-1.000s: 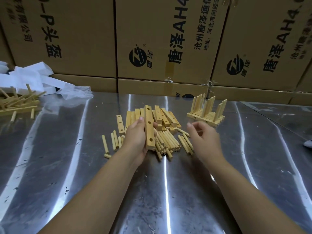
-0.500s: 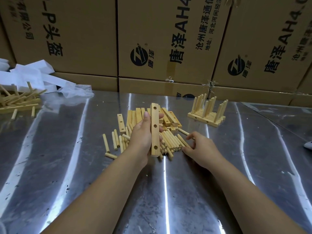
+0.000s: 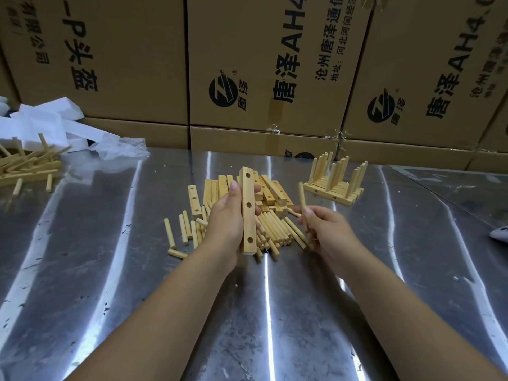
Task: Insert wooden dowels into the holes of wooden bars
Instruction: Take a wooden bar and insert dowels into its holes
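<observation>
Your right hand (image 3: 327, 232) has lifted off the loose pile (image 3: 277, 232) with one smooth round dowel (image 3: 302, 199) pinched upright. It sits just right of the pale square-edged bar (image 3: 248, 213) that your left hand (image 3: 225, 224) grips, three empty holes facing you, so insertion likely comes next. Beyond your right hand, pegged bars (image 3: 335, 180) stand on the glossy metal tabletop (image 3: 137, 270).

Metal table (image 3: 110, 270): scratched, reflective. Printed cardboard boxes (image 3: 261, 64) stacked along its far edge. White foam pieces (image 3: 46, 119) and crumpled clear plastic (image 3: 121, 147) on its far-left corner.
</observation>
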